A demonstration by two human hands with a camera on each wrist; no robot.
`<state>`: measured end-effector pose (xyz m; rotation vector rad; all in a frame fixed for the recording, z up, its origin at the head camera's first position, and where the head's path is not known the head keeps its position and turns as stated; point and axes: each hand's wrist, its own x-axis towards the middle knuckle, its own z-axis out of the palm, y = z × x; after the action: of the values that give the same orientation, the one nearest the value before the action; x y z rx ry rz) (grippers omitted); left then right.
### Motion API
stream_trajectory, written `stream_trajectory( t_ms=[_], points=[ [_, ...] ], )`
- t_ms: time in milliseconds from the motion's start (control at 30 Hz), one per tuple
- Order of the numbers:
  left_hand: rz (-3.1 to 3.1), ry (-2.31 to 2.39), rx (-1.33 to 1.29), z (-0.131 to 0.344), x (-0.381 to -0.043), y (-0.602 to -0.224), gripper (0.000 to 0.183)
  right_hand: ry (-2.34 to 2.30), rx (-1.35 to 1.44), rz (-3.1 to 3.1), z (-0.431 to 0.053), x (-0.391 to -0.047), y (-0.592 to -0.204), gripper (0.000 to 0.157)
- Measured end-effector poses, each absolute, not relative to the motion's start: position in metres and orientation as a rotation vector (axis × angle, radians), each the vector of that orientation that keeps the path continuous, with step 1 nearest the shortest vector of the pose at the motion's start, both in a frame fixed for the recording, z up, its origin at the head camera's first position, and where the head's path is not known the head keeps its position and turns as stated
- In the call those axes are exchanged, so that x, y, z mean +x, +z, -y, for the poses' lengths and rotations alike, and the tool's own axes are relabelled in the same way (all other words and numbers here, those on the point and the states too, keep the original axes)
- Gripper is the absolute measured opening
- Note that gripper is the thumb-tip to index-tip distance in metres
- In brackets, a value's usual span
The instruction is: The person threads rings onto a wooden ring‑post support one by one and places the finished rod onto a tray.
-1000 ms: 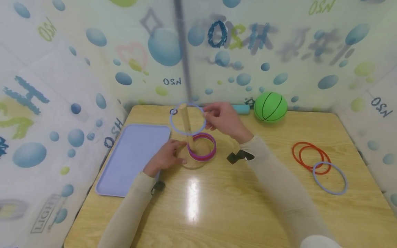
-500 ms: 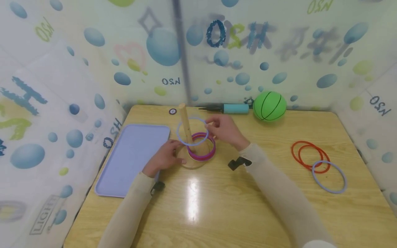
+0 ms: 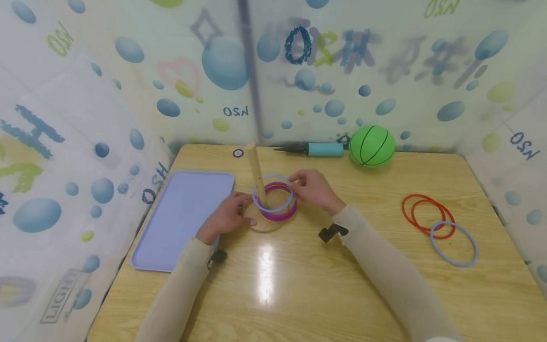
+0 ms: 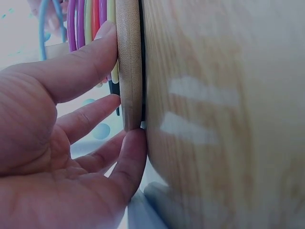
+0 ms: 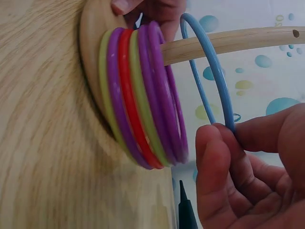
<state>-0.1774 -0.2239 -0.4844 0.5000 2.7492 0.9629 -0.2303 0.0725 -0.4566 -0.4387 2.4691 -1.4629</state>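
My right hand (image 3: 314, 190) pinches a light blue ring (image 5: 217, 64) between thumb and fingers. That ring encircles the upright wooden peg (image 3: 255, 166) and hangs just above a stack of rings, apart from it in the right wrist view. Purple, red and yellow-green rings (image 5: 126, 86) make up the stack, low on the peg. At the near left, my left hand (image 3: 226, 218) holds the rim of the round wooden base (image 4: 128, 67), its thumb and fingers spread along the edge.
A lilac tray (image 3: 183, 218) lies left of the base. Two red rings (image 3: 420, 230) and a light blue ring (image 3: 455, 263) lie overlapping at the right. Along the back are a teal hand pump (image 3: 325, 149), a green ball (image 3: 372, 146) and a small round disc (image 3: 238, 153).
My right hand has lowered the light blue ring down along the peg, from near its top to just above the stack. My left hand stays at the base.
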Motion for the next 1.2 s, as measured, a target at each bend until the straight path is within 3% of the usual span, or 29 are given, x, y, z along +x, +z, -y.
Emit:
stream_trajectory(
  t_ms=[800, 1200],
  points=[
    [-2.743, 0.939, 0.513, 0.221, -0.175, -0.479, 0.075, -1.232, -0.487, -2.69, -0.082, -0.225, -0.475, 0.022],
    [-2.741, 0.956, 0.493, 0.224, -0.177, -0.485, 0.076, -1.196, -0.639, -2.772, -0.122, -0.213, -0.488, 0.019]
  ],
)
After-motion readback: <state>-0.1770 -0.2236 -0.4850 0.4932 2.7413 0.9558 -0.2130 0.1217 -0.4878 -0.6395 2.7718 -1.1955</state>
